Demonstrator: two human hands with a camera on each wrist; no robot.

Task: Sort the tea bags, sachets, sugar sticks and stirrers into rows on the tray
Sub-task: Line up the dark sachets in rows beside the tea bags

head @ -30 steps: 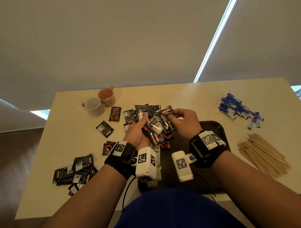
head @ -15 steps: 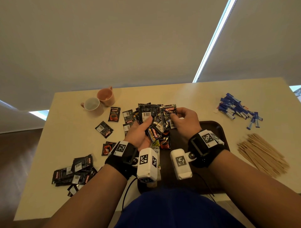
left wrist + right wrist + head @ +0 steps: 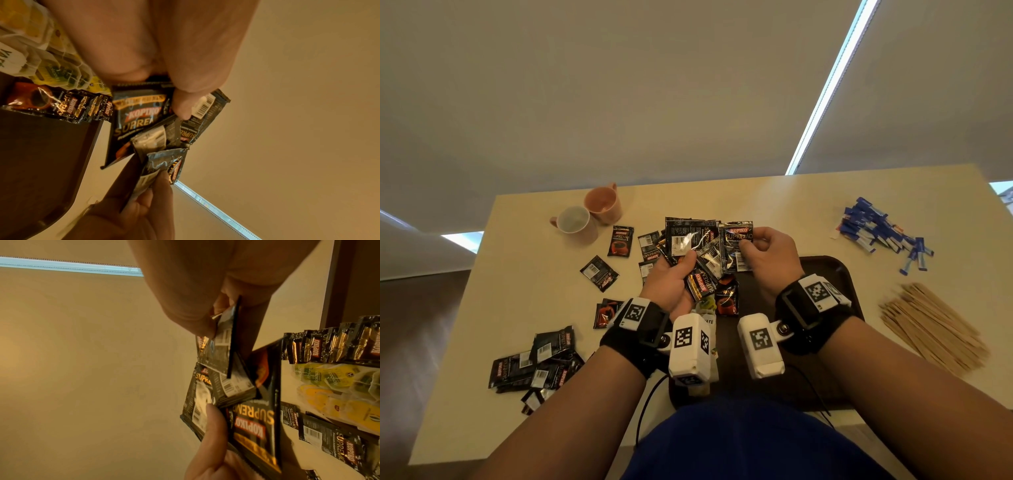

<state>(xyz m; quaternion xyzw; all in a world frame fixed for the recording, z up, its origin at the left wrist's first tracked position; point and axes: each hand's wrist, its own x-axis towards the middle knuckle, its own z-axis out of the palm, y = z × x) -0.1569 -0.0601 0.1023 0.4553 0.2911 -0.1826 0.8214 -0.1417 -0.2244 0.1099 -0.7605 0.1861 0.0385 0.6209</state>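
Head view: a fan of glossy foil coffee sachets (image 3: 690, 240) is held in the left hand (image 3: 671, 284); one sachet (image 3: 736, 246) is pinched by the right hand (image 3: 770, 260). Below both grips lies the brown tray (image 3: 835, 274), barely filled; paper sugar sticks (image 3: 880, 229) and wooden stirrers (image 3: 931, 325) lie unsorted to the right. Wrist views: translucent tea bags (image 3: 337, 386) are seen beside the sachets.

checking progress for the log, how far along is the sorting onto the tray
Early. Done: a few coffee sachets and some tea bags lie at the left end of the brown tray. In hand: the left hand and right hand both hold a fan of sachets above it. Left: loose sachets on the table, plus the untouched sugar sticks and stirrers.
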